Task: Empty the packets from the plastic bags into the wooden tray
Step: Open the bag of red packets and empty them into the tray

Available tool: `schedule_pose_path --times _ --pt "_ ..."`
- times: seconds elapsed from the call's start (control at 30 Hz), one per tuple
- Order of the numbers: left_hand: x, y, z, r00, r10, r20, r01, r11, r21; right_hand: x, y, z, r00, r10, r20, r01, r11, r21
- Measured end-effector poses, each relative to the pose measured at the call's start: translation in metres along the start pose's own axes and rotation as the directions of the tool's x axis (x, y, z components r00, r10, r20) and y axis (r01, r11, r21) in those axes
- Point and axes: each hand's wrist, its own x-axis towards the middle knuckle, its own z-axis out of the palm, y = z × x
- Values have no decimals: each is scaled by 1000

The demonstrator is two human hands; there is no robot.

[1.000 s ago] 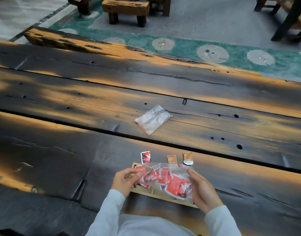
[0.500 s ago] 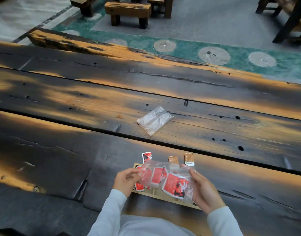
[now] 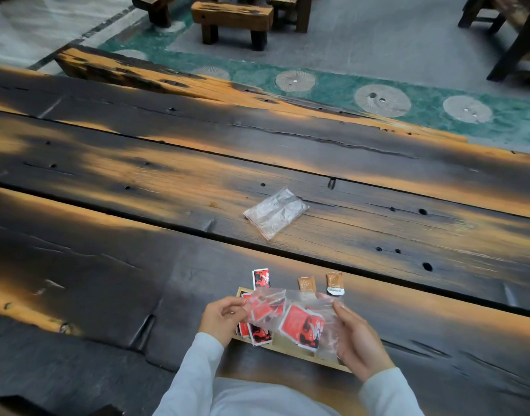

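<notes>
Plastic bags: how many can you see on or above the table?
2. One crumpled empty plastic bag lies mid-table; one bag of red packets is held over the wooden tray. None seem hidden.

Clear bag [image 3: 299, 319] of red packets [image 3: 302, 325] (between both hands) above wooden tray [image 3: 290, 349].

Plastic bag of packets [image 3: 290, 318] held over the wooden tray [image 3: 287, 347] at the counter's [image 3: 137, 265] near edge; empty bag [image 3: 275, 213] lies farther back.
</notes>
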Motion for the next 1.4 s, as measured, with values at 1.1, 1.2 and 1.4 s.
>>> schedule_pose_path --times 1.1,1.2,1.4 --pt "-1 -6 -3 999 -30 -25 30 1000 -4 -8 -1 7 999 38 32 -40 998 46" --pt "-3 -6 -4 999 -22 -34 21 1000 -8 -7 1 7 999 28 23 -28 1000 4" --pt "-1 -5 -2 999 -27 -27 27 1000 -4 -6 3 8 1000 6 16 -7 999 46"
